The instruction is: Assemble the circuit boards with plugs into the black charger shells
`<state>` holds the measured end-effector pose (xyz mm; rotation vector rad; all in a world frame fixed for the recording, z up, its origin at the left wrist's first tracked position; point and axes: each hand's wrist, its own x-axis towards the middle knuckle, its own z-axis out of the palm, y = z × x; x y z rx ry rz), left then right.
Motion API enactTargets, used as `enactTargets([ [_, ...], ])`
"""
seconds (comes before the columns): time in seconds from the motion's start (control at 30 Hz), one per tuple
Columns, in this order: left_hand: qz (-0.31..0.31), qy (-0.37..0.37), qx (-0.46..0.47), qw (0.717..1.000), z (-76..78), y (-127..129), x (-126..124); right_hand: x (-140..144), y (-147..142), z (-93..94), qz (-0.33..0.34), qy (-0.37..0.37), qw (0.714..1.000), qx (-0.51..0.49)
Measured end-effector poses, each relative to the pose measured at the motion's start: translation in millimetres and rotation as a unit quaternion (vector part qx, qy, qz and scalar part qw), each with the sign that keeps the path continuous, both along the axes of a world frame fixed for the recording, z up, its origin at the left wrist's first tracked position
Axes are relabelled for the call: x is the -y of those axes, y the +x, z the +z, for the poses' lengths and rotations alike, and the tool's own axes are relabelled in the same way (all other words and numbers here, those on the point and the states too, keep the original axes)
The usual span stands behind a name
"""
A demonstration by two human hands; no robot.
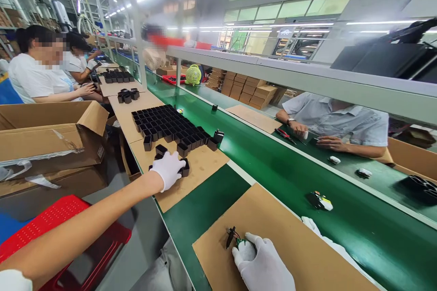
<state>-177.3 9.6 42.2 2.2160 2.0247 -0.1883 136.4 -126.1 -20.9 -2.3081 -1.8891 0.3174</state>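
Right hand (262, 266) pins circuit board (239, 240); left hand (169, 169) reaches black housings (170, 127).

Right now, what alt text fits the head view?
A gloved left hand reaches onto black plastic cups on cardboard, while the gloved right hand holds a small green circuit board beside a green conveyor belt.

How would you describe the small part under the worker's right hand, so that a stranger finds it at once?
Start at the long green conveyor belt, then look at the nearest brown cardboard sheet beside it. At that sheet's near left area, the gloved right hand rests on a small green circuit board with black parts. Unlike the open black housings farther left, it is flat and green.
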Motion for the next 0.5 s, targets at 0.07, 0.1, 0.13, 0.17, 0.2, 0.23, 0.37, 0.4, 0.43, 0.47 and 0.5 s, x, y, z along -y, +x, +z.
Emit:
enactTargets([
  [0.07, -0.030, -0.003, 0.008, 1.000, 0.3, 18.1, 6.4, 0.4, -0.1, 4.6, -0.003, -0.007, 1.000, -0.015],
  [0.1, -0.045, -0.004, 0.013, 0.999, 0.8, 26.7, 8.8, 0.5, -0.4, 5.7, -0.006, -0.011, 1.000, -0.019],
  [0.13, -0.059, -0.004, 0.018, 0.998, 1.8, 34.9, 10.6, 0.7, -0.8, 6.1, -0.008, -0.012, 1.000, -0.020],
  [0.17, -0.073, -0.005, 0.023, 0.997, 3.2, 42.8, 12.3, 1.0, -1.6, 5.8, -0.013, -0.011, 1.000, -0.018],
  [0.2, -0.088, -0.006, 0.027, 0.996, 5.0, 50.5, 14.0, 1.2, -2.5, 5.2, -0.016, -0.008, 1.000, -0.016],
  [0.23, -0.104, -0.009, 0.030, 0.994, 7.0, 58.1, 15.8, 1.5, -3.5, 4.5, -0.017, -0.005, 1.000, -0.015],
  [0.37, -0.161, -0.020, 0.037, 0.986, 14.0, 90.9, 26.5, 1.3, 0.5, 7.6, -0.029, 0.019, 0.999, -0.031],
  [0.4, -0.174, -0.022, 0.037, 0.984, 14.5, 100.3, 29.7, 0.9, 6.1, 10.1, -0.043, 0.025, 0.998, -0.039],
  [0.43, -0.187, -0.023, 0.039, 0.981, 14.4, 110.3, 32.9, 0.4, 14.4, 13.0, -0.061, 0.030, 0.996, -0.050],
  [0.47, -0.201, -0.023, 0.043, 0.978, 14.0, 120.5, 35.7, 0.1, 25.1, 15.8, -0.080, 0.033, 0.994, -0.064],
  [0.5, -0.214, -0.025, 0.048, 0.975, 13.5, 130.6, 38.1, 0.0, 37.9, 18.1, -0.102, 0.037, 0.991, -0.079],
])
